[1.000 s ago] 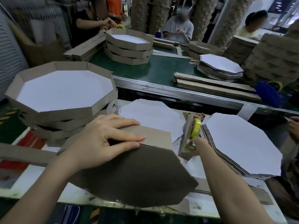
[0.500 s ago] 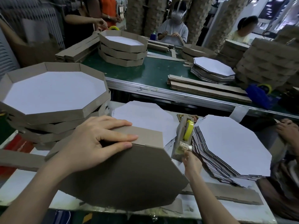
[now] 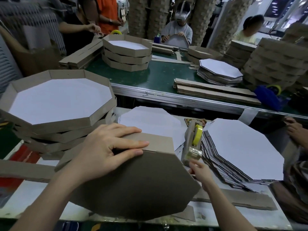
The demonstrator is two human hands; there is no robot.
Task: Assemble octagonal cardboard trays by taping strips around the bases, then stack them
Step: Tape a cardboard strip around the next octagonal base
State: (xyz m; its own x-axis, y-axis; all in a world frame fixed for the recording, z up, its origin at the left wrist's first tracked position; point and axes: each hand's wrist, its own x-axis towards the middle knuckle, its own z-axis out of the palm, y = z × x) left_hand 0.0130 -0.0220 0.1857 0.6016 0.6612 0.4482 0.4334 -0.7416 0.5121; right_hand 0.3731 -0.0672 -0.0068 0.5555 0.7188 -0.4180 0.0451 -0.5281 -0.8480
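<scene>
**Surface.** We record a white desk (image 3: 30, 197) under both hands. Beyond them runs a green-topped desk (image 3: 158, 75) with a metal edge, where other persons work among tall columns of stacked cardboard.

**Left hand** (image 3: 103, 152). The fingers are straight and slightly spread, pressing flat and gripping nothing. They lie on a brown cardboard strip (image 3: 158, 142), and the thumb rests on the brown octagonal base (image 3: 133, 185), which the strip meets along one edge. The base spreads out below and to the right of this hand.
- Beyond and left of it is a stack of finished trays (image 3: 66, 125), white inside.
- Just beyond its fingertips is a white octagonal sheet (image 3: 150, 120), lying flat.

**Right hand** (image 3: 198, 170). The fingers are curled at the lower front end of a tape dispenser (image 3: 190, 139), which stands upright just beyond the hand and carries a yellow tape roll (image 3: 198, 134). We cannot tell whether the fingers pinch the tape.
- To the right of this hand is a fanned stack of flat bases (image 3: 241, 147), white face up.
- Near its wrist is a loose strip (image 3: 233, 199), flat on the white desk.
</scene>
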